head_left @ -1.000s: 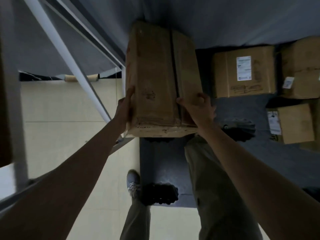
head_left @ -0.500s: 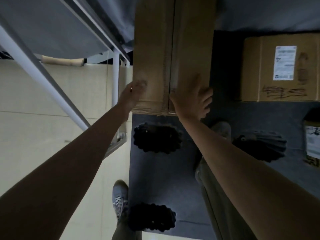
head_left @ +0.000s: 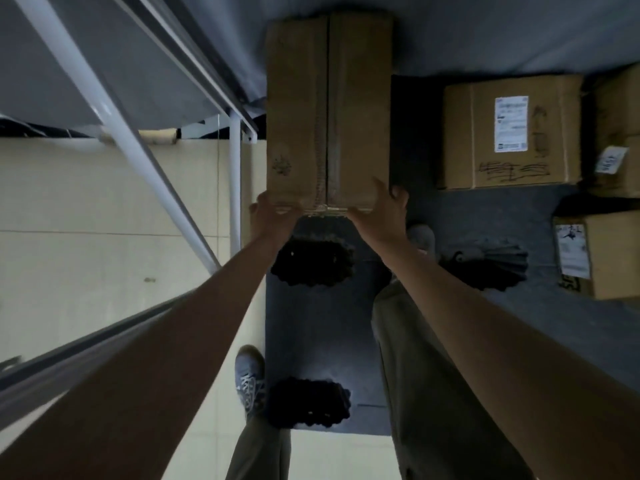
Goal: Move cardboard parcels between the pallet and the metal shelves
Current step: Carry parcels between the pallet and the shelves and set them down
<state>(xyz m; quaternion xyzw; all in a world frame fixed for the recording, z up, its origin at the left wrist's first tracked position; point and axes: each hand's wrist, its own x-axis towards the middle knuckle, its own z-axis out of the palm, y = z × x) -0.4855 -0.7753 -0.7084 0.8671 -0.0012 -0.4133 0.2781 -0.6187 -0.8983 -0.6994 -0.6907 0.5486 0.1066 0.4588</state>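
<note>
Held parcel: a long cardboard parcel [head_left: 329, 109] with a taped seam down its middle, held out in front of the person at the near end, above a dark grey pallet [head_left: 318, 327].
Left hand: the left hand [head_left: 273, 216] holds the parcel's near left corner, fingers curled round the edge.
Right hand: the right hand [head_left: 379, 213] grips the near right corner, thumb up against the right side.
Other parcels: a labelled box [head_left: 509, 136] lies on the pallet to the right, two more boxes [head_left: 616, 133] [head_left: 602, 254] near the right edge.
Shelves: white metal shelf frame [head_left: 121, 133] stands at the left, over a pale tiled floor [head_left: 86, 220].
Person: grey trousers [head_left: 433, 375] and a grey shoe [head_left: 247, 379] show below the arms.
</note>
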